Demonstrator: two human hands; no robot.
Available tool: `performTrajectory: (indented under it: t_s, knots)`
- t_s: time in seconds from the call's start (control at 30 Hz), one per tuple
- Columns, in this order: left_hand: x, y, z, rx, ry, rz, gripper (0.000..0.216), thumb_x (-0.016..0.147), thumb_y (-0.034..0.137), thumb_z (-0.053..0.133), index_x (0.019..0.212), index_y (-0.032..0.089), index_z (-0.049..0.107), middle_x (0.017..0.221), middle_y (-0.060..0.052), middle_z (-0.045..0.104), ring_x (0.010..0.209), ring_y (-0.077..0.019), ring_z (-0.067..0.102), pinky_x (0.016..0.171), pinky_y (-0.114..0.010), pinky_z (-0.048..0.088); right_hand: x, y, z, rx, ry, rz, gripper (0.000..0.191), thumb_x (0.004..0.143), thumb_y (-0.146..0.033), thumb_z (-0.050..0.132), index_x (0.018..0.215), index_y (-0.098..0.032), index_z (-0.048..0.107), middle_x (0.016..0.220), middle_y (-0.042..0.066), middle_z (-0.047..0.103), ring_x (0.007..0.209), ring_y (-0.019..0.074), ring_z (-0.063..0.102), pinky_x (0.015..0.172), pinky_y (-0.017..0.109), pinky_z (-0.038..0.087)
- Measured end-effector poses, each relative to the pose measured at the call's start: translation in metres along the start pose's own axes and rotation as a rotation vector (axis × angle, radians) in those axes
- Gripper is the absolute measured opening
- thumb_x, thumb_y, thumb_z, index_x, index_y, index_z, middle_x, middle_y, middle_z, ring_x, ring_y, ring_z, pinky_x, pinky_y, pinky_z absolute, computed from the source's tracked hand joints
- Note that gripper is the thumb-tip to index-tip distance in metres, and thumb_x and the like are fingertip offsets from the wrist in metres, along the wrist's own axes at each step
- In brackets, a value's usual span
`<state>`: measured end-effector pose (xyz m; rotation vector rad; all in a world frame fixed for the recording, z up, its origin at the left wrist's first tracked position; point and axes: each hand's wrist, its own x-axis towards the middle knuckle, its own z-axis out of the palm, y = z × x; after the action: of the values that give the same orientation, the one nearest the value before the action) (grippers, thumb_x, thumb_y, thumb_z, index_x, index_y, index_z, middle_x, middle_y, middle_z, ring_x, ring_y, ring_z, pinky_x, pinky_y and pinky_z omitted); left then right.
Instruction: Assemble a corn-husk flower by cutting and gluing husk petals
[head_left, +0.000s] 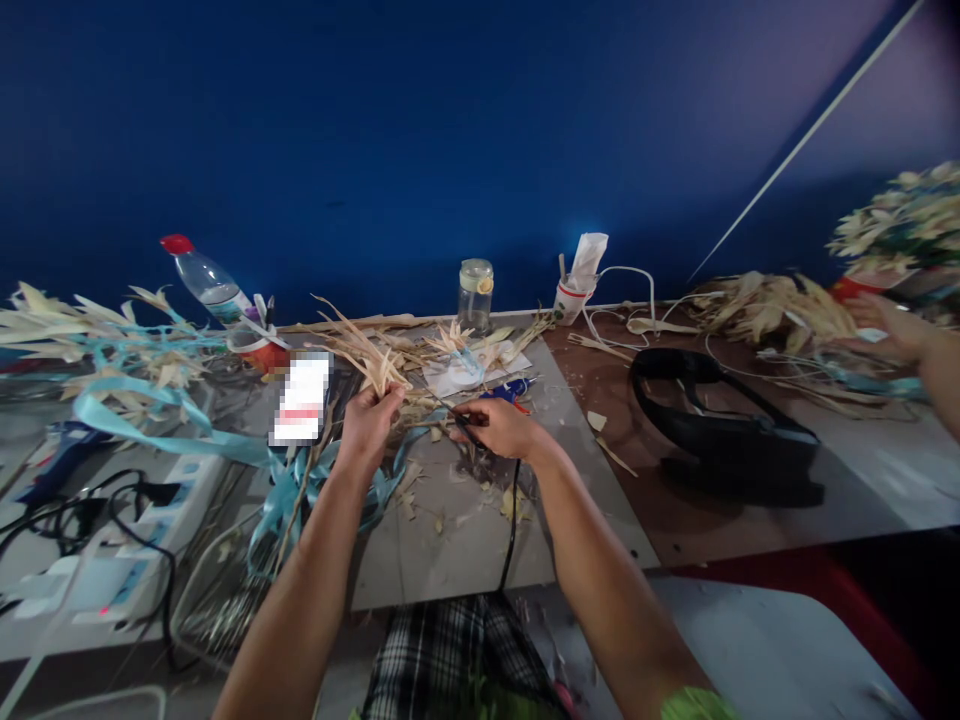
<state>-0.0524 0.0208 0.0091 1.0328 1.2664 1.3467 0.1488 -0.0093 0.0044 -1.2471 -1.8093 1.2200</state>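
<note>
My left hand (367, 425) is closed, pinching a flower-like bunch of pale dried husk strips (379, 370) whose pointed ends fan upward. Just to its right, my right hand (499, 428) grips what look like black-handled scissors (466, 430), a thin tip pointing toward the left hand. The fingers partly hide the handles. Behind the right hand lies a blue glue gun (510, 390). A finished-looking husk flower with a light blue stem (461, 345) rests on a white sheet (439, 380). Husk scraps (435, 500) litter the grey board below.
A phone (301, 400), light blue ribbon (176, 425) and power strip (146, 535) are on the left. Behind stand a tilted bottle (210, 280), jar (475, 300) and paper cup (574, 298). A black strap-like object (720, 420) lies right. Another person's hand (889, 325) reaches in.
</note>
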Motion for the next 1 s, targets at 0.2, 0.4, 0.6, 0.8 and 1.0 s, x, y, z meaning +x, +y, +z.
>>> performTrajectory:
  t_s: [0.2, 0.4, 0.6, 0.8, 1.0]
  knots:
    - [0.0013, -0.0004, -0.0016, 0.008, -0.01, 0.007, 0.025, 0.057, 0.031, 0.073, 0.07, 0.013, 0.061, 0.052, 0.005, 0.045, 0.046, -0.0051, 0.037, 0.045, -0.019, 0.028, 0.0015, 0.0063, 0.0004, 0.014, -0.012, -0.001, 0.037, 0.069, -0.038, 0.066, 0.1, -0.018, 0.069, 0.092, 0.003, 0.07, 0.084, 0.0187, 0.062, 0.072, 0.025, 0.046]
    - [-0.0002, 0.004, -0.0005, -0.049, -0.011, -0.011, 0.023, 0.056, 0.028, 0.072, 0.067, 0.014, 0.058, 0.051, 0.006, 0.044, 0.044, -0.0042, 0.035, 0.045, -0.019, 0.028, 0.0029, 0.0108, 0.0019, 0.031, -0.017, -0.008, 0.036, 0.068, -0.04, 0.067, 0.096, -0.017, 0.069, 0.088, 0.002, 0.07, 0.08, 0.018, 0.062, 0.07, 0.024, 0.046]
    - [-0.0018, 0.0076, 0.0007, -0.096, -0.001, -0.029, 0.023, 0.055, 0.026, 0.071, 0.068, 0.015, 0.055, 0.05, 0.008, 0.041, 0.041, -0.0027, 0.03, 0.044, -0.019, 0.026, 0.0031, 0.0088, 0.0026, 0.007, -0.023, 0.002, 0.033, 0.068, -0.039, 0.066, 0.091, -0.016, 0.07, 0.08, 0.001, 0.069, 0.073, 0.016, 0.061, 0.064, 0.022, 0.043]
    - [-0.0014, 0.0073, -0.0004, -0.095, -0.006, -0.012, 0.025, 0.055, 0.027, 0.071, 0.069, 0.015, 0.055, 0.05, 0.008, 0.041, 0.042, -0.0031, 0.031, 0.045, -0.019, 0.026, 0.0009, 0.0034, 0.0022, 0.018, -0.037, 0.032, 0.035, 0.068, -0.037, 0.065, 0.096, -0.017, 0.07, 0.081, 0.002, 0.07, 0.074, 0.0168, 0.061, 0.063, 0.022, 0.043]
    - [0.0007, 0.0036, -0.0037, -0.037, -0.007, 0.019, 0.022, 0.058, 0.029, 0.07, 0.068, 0.016, 0.055, 0.046, 0.008, 0.039, 0.042, -0.0046, 0.032, 0.045, -0.019, 0.026, 0.0007, 0.0083, 0.0014, 0.017, -0.053, 0.062, 0.036, 0.068, -0.035, 0.065, 0.099, -0.019, 0.069, 0.074, 0.0, 0.068, 0.062, 0.0125, 0.056, 0.057, 0.02, 0.04]
